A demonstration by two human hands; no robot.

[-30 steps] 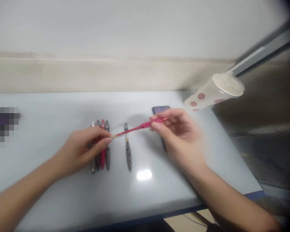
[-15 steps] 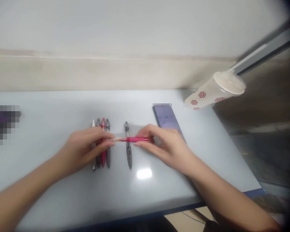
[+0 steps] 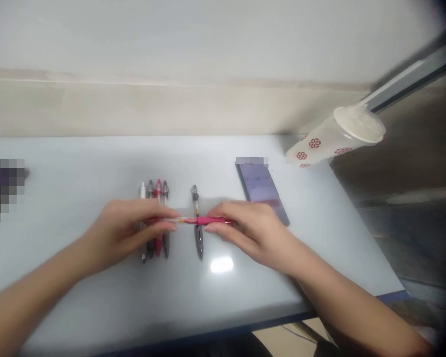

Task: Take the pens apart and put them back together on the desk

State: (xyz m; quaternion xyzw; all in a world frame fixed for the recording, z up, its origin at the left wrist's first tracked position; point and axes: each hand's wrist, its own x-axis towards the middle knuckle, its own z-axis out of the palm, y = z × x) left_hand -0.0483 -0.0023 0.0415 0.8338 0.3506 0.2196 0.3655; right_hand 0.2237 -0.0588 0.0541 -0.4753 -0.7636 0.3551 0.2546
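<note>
Both my hands hold one pink pen (image 3: 204, 220) level above the pale table (image 3: 78, 297). My left hand (image 3: 128, 230) pinches its clear tip end. My right hand (image 3: 250, 230) grips the pink barrel end. Under the pink pen lies a single grey pen (image 3: 197, 230), pointing toward me. A row of several pens (image 3: 155, 191), white, grey and red, lies side by side beneath my left fingers.
A dark phone (image 3: 263, 191) lies flat just beyond my right hand. A white paper cup (image 3: 334, 136) with red flower marks stands at the table's far right corner. The table's front edge (image 3: 282, 320) is blue. A blurred dark patch (image 3: 2, 191) sits at far left.
My right hand has come down and inward, bringing the pink pen from a tilted position to level, low over the single grey pen. The phone is now uncovered.
</note>
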